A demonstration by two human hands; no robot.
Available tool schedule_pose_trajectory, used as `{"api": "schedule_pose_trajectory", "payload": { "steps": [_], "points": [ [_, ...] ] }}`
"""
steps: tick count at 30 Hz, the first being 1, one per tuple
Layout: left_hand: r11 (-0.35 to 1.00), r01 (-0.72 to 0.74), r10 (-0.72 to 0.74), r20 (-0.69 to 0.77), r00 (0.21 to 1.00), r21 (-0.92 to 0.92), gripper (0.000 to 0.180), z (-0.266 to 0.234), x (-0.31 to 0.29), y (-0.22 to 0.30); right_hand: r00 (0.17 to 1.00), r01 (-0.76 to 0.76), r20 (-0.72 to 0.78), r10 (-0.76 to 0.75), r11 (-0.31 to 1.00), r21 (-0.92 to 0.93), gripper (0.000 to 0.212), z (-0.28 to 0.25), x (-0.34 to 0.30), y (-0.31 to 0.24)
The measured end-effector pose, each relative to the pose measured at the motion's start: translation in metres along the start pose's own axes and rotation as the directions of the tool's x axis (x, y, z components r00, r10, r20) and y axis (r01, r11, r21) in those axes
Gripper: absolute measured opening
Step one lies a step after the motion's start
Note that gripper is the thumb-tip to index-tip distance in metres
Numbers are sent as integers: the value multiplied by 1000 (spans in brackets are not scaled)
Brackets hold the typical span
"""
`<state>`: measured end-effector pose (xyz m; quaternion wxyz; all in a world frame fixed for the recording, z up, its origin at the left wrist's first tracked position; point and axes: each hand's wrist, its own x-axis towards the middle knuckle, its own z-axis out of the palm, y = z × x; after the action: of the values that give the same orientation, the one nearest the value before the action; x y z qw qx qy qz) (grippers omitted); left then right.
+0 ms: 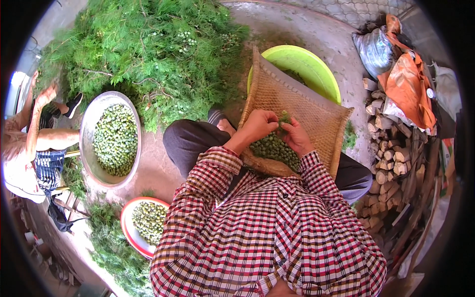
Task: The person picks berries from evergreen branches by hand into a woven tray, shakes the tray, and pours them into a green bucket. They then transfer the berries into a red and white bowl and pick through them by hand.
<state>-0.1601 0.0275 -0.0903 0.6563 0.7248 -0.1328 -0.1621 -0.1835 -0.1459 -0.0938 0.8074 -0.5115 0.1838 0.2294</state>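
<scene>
A woven winnowing basket (292, 101) rests tilted across my lap, with a heap of small green cones (274, 150) at its near end. Above that heap, my left hand (257, 127) and my right hand (298, 139) meet at a small green evergreen sprig (284, 118). The right thumb and fingers pinch the sprig from below. Left fingertips are closed at its left edge; any single cone between them is too small to make out. Under the basket's far side stands a lime-green basin (316, 69), partly hidden, with some dark green bits inside.
A big pile of cut evergreen branches (148, 54) lies ahead to the left. A metal basin (85, 143) and a red-rimmed bowl (126, 220) hold more cones. Another person (24, 153) sits at far left. Firewood (391, 163) and sacks (408, 86) are stacked at right.
</scene>
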Motion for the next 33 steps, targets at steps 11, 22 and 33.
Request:
{"api": "schedule_pose_trajectory", "payload": {
  "steps": [11, 22, 33],
  "points": [
    [946, -157, 154, 33, 988, 283, 17, 0, -1, -3, 999, 40, 8, -41, 996, 85, 16, 14, -5, 7],
    [922, 276, -236, 170, 957, -273, 11, -7, 2, 1, 998, -3, 60, 4, 1000, -14, 25, 14, -25, -16],
    [912, 340, -258, 323, 911, -229, 19, -8, -1, 11, 975, -120, 162, 155, 971, -208, 23, 16, -35, -18]
  ]
}}
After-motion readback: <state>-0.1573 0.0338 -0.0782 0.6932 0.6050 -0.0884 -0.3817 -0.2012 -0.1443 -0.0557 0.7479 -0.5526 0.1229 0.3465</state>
